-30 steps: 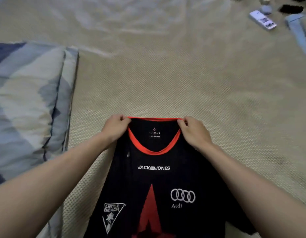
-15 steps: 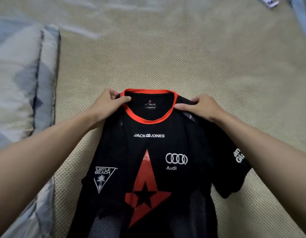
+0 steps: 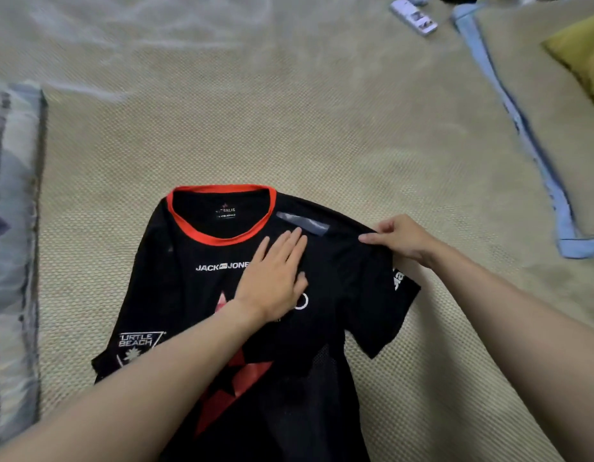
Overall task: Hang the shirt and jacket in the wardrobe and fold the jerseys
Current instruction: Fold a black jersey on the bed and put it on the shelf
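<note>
Black mesh jersey with red collar [image 3: 175, 295] spread front-up on the woven beige bed mat [image 3: 322, 128].
Left hand [image 3: 275, 278] presses flat on its chest; right hand [image 3: 405, 238] pinches its shoulder seam.

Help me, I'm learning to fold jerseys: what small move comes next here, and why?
Probably fold the right sleeve inward. The jersey lies face up on the mat, the left hand presses flat on its chest, and the right hand pinches the shoulder seam, so the cloth is pinned and the sleeve lies spread out.
</note>
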`<state>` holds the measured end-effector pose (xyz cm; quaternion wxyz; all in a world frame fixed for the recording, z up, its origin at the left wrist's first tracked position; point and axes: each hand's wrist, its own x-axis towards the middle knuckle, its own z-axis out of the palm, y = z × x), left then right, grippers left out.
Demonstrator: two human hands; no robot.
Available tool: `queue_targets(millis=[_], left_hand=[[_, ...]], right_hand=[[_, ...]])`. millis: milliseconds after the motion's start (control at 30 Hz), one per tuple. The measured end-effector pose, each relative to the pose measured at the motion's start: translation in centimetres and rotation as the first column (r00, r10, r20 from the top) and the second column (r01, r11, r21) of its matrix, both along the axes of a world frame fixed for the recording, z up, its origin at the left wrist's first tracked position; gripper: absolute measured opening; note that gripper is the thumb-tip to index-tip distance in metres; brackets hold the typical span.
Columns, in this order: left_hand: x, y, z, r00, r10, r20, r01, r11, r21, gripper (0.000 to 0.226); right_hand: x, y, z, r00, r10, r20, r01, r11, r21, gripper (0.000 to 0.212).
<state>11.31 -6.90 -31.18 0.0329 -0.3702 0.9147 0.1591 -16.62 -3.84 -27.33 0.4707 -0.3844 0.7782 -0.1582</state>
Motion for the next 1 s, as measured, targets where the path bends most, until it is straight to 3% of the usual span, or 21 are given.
queue_targets(millis=[100,200,267,333,400,533,633,733,867,1000], left_hand=[[-0.1,0.0,-1.1,0.995,0.097,0.023,-0.098,0.995,0.035,0.073],[0.2,0.1,-1.7,0.992,0.104,0.068,-0.104,0.995,-0.006,0.078],[0.1,0.3,-2.1,0.989,0.117,0.088,-0.116,0.993,-0.02,0.078],[-0.2,0.7,-2.1,0.985,0.144,0.097,-0.141,0.989,-0.037,0.078],[-0.6,0.9,-2.0,0.981,0.153,0.118,-0.149,0.988,-0.046,0.079],[-0.8,1.1,-2.0,0.978,0.164,0.13,-0.159,0.986,-0.046,0.076],[-1.1,1.1,-1.7,0.975,0.161,0.156,-0.157,0.987,-0.037,0.074],[-1.2,1.2,-1.5,0.972,0.159,0.176,-0.158,0.987,-0.021,0.073],[-1.4,1.0,-0.8,0.97,0.151,0.191,-0.158,0.987,0.023,0.071],[-0.1,2.4,0.4,0.983,0.122,0.141,-0.124,0.992,0.006,0.068]], right_hand=[[-0.9,1.7,0.0,0.998,-0.044,0.038,0.045,0.999,-0.01,0.046],[-2.0,3.7,1.2,0.992,0.121,0.046,-0.128,0.961,0.244,0.064],[-2.7,5.0,1.5,0.971,0.235,0.045,-0.234,0.891,0.388,0.053],[-3.3,5.8,2.0,0.967,0.245,0.075,-0.253,0.868,0.428,0.033],[-3.9,6.4,2.7,0.974,0.188,0.128,-0.225,0.884,0.41,0.026],[-5.8,7.7,2.9,0.98,0.004,0.199,-0.07,0.942,0.328,0.032],[-6.5,9.4,2.6,0.967,-0.055,0.25,-0.033,0.943,0.331,0.039],[-6.3,10.8,2.2,0.958,-0.14,0.251,0.057,0.948,0.312,0.031],[-5.6,11.3,1.7,0.97,-0.193,0.146,0.149,0.951,0.27,0.041],[-3.6,10.8,2.3,0.997,-0.075,-0.009,0.075,0.946,0.316,0.067]])
